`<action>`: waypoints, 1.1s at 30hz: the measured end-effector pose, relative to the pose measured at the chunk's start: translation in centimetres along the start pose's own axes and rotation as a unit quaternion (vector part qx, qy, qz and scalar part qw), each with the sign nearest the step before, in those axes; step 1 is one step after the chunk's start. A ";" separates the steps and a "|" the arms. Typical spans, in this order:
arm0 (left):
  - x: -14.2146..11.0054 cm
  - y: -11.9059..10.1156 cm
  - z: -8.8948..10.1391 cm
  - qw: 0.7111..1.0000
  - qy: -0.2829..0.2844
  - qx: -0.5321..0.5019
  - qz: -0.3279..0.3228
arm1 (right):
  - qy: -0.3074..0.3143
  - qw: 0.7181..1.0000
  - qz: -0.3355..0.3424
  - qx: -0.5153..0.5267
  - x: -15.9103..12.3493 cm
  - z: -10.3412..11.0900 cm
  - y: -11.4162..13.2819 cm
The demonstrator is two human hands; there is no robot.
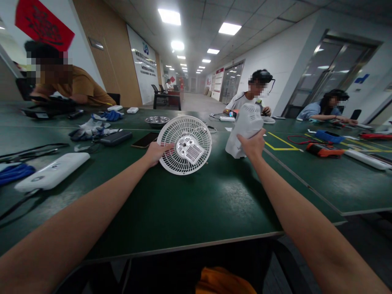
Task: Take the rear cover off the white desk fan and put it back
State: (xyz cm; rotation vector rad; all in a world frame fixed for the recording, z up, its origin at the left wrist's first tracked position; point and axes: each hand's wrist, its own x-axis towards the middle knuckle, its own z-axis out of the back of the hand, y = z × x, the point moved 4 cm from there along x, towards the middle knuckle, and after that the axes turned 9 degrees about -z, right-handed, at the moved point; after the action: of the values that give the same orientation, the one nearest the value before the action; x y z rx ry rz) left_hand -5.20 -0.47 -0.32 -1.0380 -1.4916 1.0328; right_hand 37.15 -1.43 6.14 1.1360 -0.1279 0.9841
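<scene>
My left hand grips the left rim of a round white fan grille, thumb on its near face. The grille is tilted up above the green table, and a vented plate with small holes sits at its centre. On the right, my right hand is closed around a white plastic fan housing with slots near its top. The housing stands roughly upright; whether it rests on the table cannot be made out. The two parts are apart from each other. My right fingers are partly hidden behind the housing.
Left of the grille lie a dark phone, a black power bank, gloves and a white power bank. A metal bowl stands behind. An orange multimeter and blue tray are right. Several people sit around.
</scene>
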 end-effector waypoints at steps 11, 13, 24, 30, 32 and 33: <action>-0.3 -0.4 -0.1 1.000 0.013 0.000 0.000 | 0.008 0.999 -0.038 -0.015 1.4 0.5 -2.5; -0.3 -0.4 0.0 1.000 0.013 -0.002 0.001 | -0.002 0.998 -0.057 -0.015 2.5 1.4 -3.4; -0.3 -0.4 -0.1 1.000 0.012 0.008 -0.012 | -0.007 0.996 -0.053 0.073 4.4 1.8 -5.2; -0.1 -0.2 0.1 1.000 0.018 0.014 -0.006 | -0.039 0.992 -0.007 0.121 5.3 1.8 -5.8; -0.1 -0.2 0.1 1.000 0.017 0.015 -0.005 | -0.030 0.989 -0.009 0.143 5.6 1.5 -6.1; -0.1 -0.1 0.1 1.000 0.018 0.016 -0.003 | -0.025 0.988 -0.009 0.153 5.7 1.3 -6.2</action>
State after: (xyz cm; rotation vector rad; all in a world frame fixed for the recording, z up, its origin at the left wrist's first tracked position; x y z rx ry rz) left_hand -5.32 -0.58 -0.21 -1.0233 -1.4453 1.0253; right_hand 45.47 0.46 5.51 1.4413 -0.0050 0.9807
